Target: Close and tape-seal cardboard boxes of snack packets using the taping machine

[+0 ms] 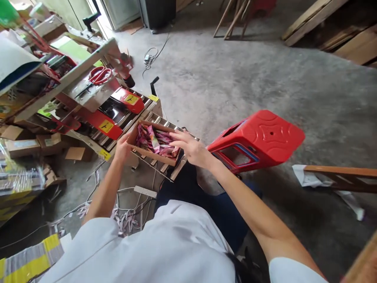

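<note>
A shallow, open-topped cardboard box [153, 154] rests on a short roller conveyor [173, 173] in front of me. Pink and purple foil packets [154, 139] fill it in a loose heap. My left hand [123, 147] is closed on the box's left end, the thumb near the rim and part of the fingers hidden behind the wall. Over the right end of the box, my right hand [191, 147] lies with fingers stretched out across the packets. Whether its fingertips press on them I cannot tell.
A carton-sealing machine [97, 102] with red guards stands left of the box, red-handled scissors [100, 75] on top. A red plastic stool [262, 137] is at my right. Cables and a power strip [145, 192] lie on the floor. Flattened cartons [22, 147] are at left.
</note>
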The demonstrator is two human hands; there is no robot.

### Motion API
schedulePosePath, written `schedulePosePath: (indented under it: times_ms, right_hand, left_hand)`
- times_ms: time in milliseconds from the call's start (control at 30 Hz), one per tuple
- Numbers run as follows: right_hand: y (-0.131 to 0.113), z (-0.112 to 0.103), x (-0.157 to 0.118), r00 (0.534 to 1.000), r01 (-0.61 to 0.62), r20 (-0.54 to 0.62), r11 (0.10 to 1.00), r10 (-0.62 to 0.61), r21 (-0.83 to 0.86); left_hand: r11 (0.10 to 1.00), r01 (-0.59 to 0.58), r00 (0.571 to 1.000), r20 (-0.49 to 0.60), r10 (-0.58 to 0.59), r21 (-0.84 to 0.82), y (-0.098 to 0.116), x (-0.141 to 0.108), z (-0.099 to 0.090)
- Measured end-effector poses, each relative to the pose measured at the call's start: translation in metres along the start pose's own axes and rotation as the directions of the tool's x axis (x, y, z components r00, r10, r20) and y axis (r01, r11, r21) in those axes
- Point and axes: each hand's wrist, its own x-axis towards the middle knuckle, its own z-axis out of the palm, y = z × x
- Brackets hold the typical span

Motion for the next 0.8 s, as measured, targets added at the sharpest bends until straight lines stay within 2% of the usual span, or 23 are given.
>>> schedulePosePath:
  times_ms: [33, 67, 100, 133, 200, 233, 267, 300, 333, 367, 433, 467, 533, 567, 633, 700, 733, 800]
  right_hand:
    - [-0.005, 0.006, 0.001, 0.999, -0.036, -0.029, 0.998, 0.038, 0.058]
    - [-0.01, 0.013, 0.004, 0.998, -0.058, -0.009, 0.992, 0.059, 0.111]
    - [-0.013, 0.021, 0.008, 0.997, -0.066, 0.057, 0.985, 0.058, 0.158]
    - [-0.013, 0.031, 0.014, 0.987, -0.067, 0.154, 0.978, 0.037, 0.197]
    - [-0.007, 0.051, 0.028, 0.933, -0.105, 0.36, 0.959, 0.004, 0.262]
    - [-0.001, 0.061, 0.035, 0.899, -0.149, 0.438, 0.947, 0.009, 0.286]
    - [0.004, 0.068, 0.04, 0.871, -0.201, 0.49, 0.931, 0.029, 0.303]
    - [0.008, 0.073, 0.044, 0.857, -0.247, 0.512, 0.914, 0.052, 0.321]
    - [0.01, 0.074, 0.045, 0.863, -0.281, 0.5, 0.895, 0.076, 0.348]
    - [0.011, 0.073, 0.045, 0.887, -0.298, 0.45, 0.875, 0.106, 0.381]
    - [0.007, 0.061, 0.042, 0.953, -0.285, 0.226, 0.854, 0.203, 0.435]
    - [0.005, 0.053, 0.04, 0.958, -0.281, 0.08, 0.858, 0.274, 0.43]
    - [0.002, 0.036, 0.037, 0.901, -0.339, -0.153, 0.877, 0.407, 0.34]
    - [0.003, 0.029, 0.035, 0.867, -0.398, -0.202, 0.877, 0.455, 0.267]
    - [0.003, 0.023, 0.032, 0.838, -0.508, -0.158, 0.852, 0.522, 0.124]
    - [-0.003, 0.028, 0.024, 0.846, -0.532, -0.029, 0.846, 0.533, 0.025]
    - [-0.009, 0.035, 0.019, 0.855, -0.518, 0.023, 0.855, 0.518, -0.012]
    - [-0.023, 0.05, 0.009, 0.87, -0.484, 0.076, 0.873, 0.487, -0.054]
  left_hand:
    - [0.997, -0.074, 0.997, 0.029, 0.073, 0.032, 0.008, -0.003, -0.005]
    - [0.984, -0.158, 0.984, 0.098, 0.149, 0.086, 0.018, -0.007, -0.008]
    - [0.957, -0.241, 0.956, 0.213, 0.204, 0.164, 0.028, -0.01, -0.009]
    - [0.912, -0.319, 0.909, 0.356, 0.217, 0.257, 0.038, -0.012, -0.008]
    - [0.785, -0.443, 0.788, 0.606, 0.11, 0.433, 0.055, -0.012, -0.003]
    - [0.716, -0.49, 0.738, 0.674, 0.038, 0.497, 0.061, -0.01, 0.001]
    - [0.657, -0.524, 0.708, 0.706, -0.017, 0.542, 0.065, -0.007, 0.005]
    - [0.615, -0.539, 0.698, 0.714, -0.057, 0.575, 0.067, -0.002, 0.009]
    - [0.594, -0.532, 0.704, 0.705, -0.086, 0.604, 0.067, 0.002, 0.012]
    - [0.587, -0.503, 0.723, 0.681, -0.116, 0.634, 0.065, 0.007, 0.016]
    - [0.575, -0.416, 0.78, 0.602, -0.174, 0.705, 0.06, 0.015, 0.023]
    - [0.556, -0.375, 0.81, 0.554, -0.193, 0.742, 0.056, 0.017, 0.027]
    - [0.473, -0.336, 0.866, 0.464, -0.186, 0.815, 0.051, 0.019, 0.035]
    - [0.406, -0.334, 0.89, 0.426, -0.16, 0.85, 0.048, 0.019, 0.039]
    - [0.249, -0.33, 0.931, 0.358, -0.075, 0.911, 0.043, 0.016, 0.047]
    - [0.119, -0.3, 0.954, 0.298, 0.033, 0.947, 0.039, 0.009, 0.053]
    - [0.084, -0.278, 0.958, 0.27, 0.1, 0.957, 0.036, 0.004, 0.055]
    - [0.084, -0.265, 0.939, 0.237, 0.249, 0.961, 0.027, -0.011, 0.059]
